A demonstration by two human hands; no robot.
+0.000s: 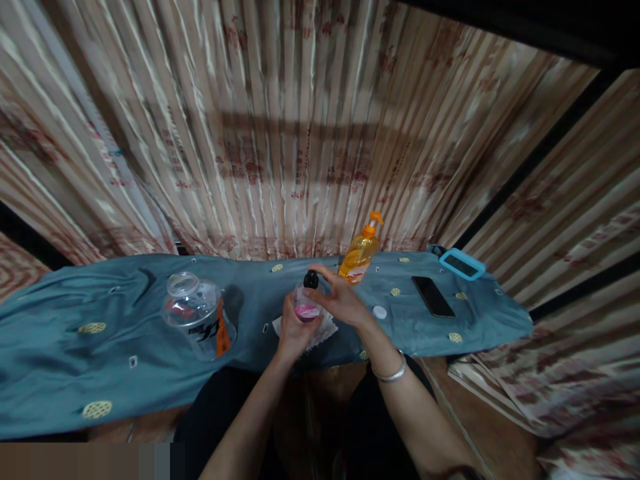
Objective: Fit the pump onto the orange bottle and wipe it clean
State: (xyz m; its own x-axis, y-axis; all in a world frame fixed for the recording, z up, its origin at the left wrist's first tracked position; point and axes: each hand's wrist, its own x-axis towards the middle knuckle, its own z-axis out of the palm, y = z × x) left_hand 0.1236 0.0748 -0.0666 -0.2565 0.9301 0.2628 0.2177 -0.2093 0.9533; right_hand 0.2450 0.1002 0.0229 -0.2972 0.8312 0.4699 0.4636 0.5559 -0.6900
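My left hand (293, 330) is wrapped round a small clear bottle (307, 308) with pink liquid at the bottom, held upright over a white tissue (326, 328). My right hand (340, 300) pinches the bottle's black cap (311, 279) from above; a silver bangle (391, 375) sits on that wrist. Both hands are just above the table edge, over the blue cloth (65, 353).
A large clear plastic jar (197, 315) lies tilted on the left of the cloth. An orange pump bottle (361, 251) stands behind my hands. A small white cap (379, 311), a black phone (433, 296) and a blue-framed device (462, 264) lie right. Patterned curtains hang behind.
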